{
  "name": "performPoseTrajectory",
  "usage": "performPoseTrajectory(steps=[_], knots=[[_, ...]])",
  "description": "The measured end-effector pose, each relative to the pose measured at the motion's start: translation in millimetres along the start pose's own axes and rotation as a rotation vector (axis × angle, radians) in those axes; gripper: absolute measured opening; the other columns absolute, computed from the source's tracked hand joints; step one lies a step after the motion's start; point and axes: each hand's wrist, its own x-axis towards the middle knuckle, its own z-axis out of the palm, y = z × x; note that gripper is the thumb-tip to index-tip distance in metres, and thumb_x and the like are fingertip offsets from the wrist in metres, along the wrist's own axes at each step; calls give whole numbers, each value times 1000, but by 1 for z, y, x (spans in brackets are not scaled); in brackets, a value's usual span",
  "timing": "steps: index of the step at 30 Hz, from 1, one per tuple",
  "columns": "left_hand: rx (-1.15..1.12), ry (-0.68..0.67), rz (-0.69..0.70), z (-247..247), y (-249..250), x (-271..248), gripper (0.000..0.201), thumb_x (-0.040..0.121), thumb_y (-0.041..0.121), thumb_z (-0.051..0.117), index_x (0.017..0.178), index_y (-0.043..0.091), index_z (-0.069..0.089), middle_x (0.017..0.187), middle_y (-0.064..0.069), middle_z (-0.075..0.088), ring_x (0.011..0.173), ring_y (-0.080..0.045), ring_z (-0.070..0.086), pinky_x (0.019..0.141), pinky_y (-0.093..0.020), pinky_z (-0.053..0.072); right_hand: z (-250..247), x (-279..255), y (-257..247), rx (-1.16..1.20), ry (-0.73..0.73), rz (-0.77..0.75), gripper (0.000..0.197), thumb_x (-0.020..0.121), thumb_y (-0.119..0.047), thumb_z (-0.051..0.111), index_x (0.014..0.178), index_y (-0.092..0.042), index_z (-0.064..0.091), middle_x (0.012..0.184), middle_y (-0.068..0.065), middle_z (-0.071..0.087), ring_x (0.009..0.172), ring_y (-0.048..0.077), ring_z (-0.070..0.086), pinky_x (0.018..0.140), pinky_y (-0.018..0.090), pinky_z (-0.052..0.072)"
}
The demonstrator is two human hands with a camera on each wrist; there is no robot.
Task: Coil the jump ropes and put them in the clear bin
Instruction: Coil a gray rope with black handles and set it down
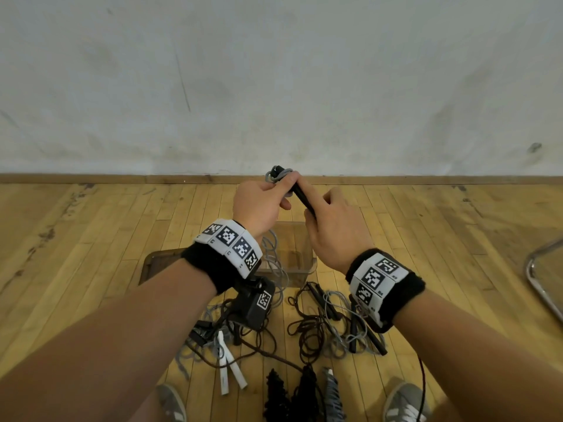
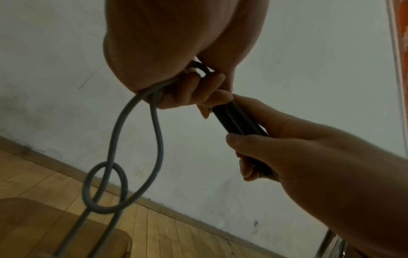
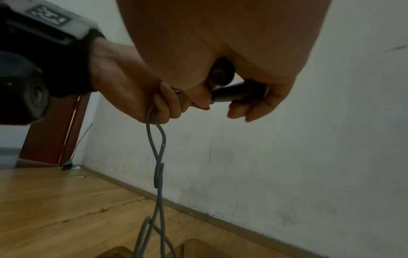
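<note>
Both hands are raised above the clear bin [image 1: 300,239]. My right hand [image 1: 332,226] grips the two black handles [image 1: 301,196] [image 2: 237,120] [image 3: 234,92] of a grey jump rope, held side by side. My left hand [image 1: 262,205] pinches the grey cord [image 1: 275,175] looped at the handles' far end and also holds the cord in its curled fingers [image 2: 194,94] [image 3: 165,108]. From the left hand the grey cord [image 2: 137,157] [image 3: 158,153] hangs down in twisted loops into the bin.
A tangle of dark and grey jump ropes [image 1: 320,324] with black and white handles [image 1: 228,370] lies on the wooden floor in front of the bin. A brown tray [image 1: 158,263] sits left of the bin. The wall is close behind. A chrome chair leg [image 1: 536,281] is at right.
</note>
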Motion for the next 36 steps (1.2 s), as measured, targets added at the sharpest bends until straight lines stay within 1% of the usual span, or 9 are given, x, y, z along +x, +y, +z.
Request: performPoseTrajectory(steps=[2, 7, 10, 13, 18, 21, 29, 32, 36], knots=[[-47, -39, -11, -3, 0, 1, 40, 91, 50, 72, 85, 12, 81, 63, 1, 68, 44, -5, 47, 54, -23, 38, -2, 0, 1, 110, -17, 5, 69, 102, -26, 50, 159, -44, 16, 93, 4, 46, 64, 17, 47, 56, 31, 38], [-97, -123, 6, -9, 2, -2, 32, 99, 36, 66, 94, 7, 79, 63, 4, 63, 49, -9, 46, 48, -17, 36, -12, 1, 0, 662, -135, 64, 87, 88, -25, 78, 156, -45, 28, 111, -2, 71, 77, 15, 73, 73, 35, 62], [-134, -215, 42, -13, 6, -4, 28, 103, 30, 61, 90, 10, 76, 66, 4, 63, 53, -9, 49, 49, -18, 37, -25, 8, -4, 1046, -206, 229, 79, 91, -12, 75, 153, -43, 36, 114, 9, 72, 84, 28, 77, 75, 39, 64], [-110, -288, 89, -17, 9, -6, 28, 104, 26, 58, 92, 7, 74, 70, 5, 65, 60, -9, 57, 57, -22, 44, -32, 10, 1, 1235, -327, 335, 60, 100, -16, 62, 150, -42, 43, 105, 11, 75, 88, 26, 76, 74, 37, 61], [-34, -290, 137, -23, 9, -7, 28, 105, 35, 55, 94, 20, 76, 70, 7, 68, 74, -10, 66, 89, -38, 53, -30, 10, 3, 1080, -275, 156, 45, 105, -16, 53, 144, -38, 47, 75, 6, 57, 60, 14, 55, 56, 28, 49], [66, -256, 153, -25, 7, -3, 21, 104, 34, 59, 105, 20, 74, 68, 5, 68, 65, -12, 63, 80, -42, 55, -28, 12, 10, 931, -163, 125, 48, 105, -16, 53, 143, -43, 43, 71, 0, 57, 59, 9, 54, 54, 27, 47], [85, -186, 172, -16, 8, -7, 20, 100, 26, 65, 112, 15, 77, 63, 16, 59, 50, 1, 48, 58, -22, 39, -22, 14, 24, 516, 12, 87, 54, 103, -29, 54, 153, -42, 36, 91, -14, 63, 74, 11, 64, 68, 38, 57], [-72, -203, 92, -10, 10, -14, 22, 101, 20, 62, 104, 4, 77, 64, 4, 51, 49, -7, 39, 50, -21, 32, -23, 13, 23, 390, 11, 84, 56, 104, -27, 52, 155, -39, 33, 85, -15, 61, 67, 9, 61, 61, 33, 52], [-183, -167, -16, -2, 12, -18, 20, 99, 27, 65, 97, 11, 78, 68, 5, 60, 52, -7, 51, 50, -20, 38, -19, 10, 14, 232, 0, 92, 58, 105, -26, 48, 156, -40, 24, 80, -6, 62, 62, 12, 59, 52, 31, 44]])
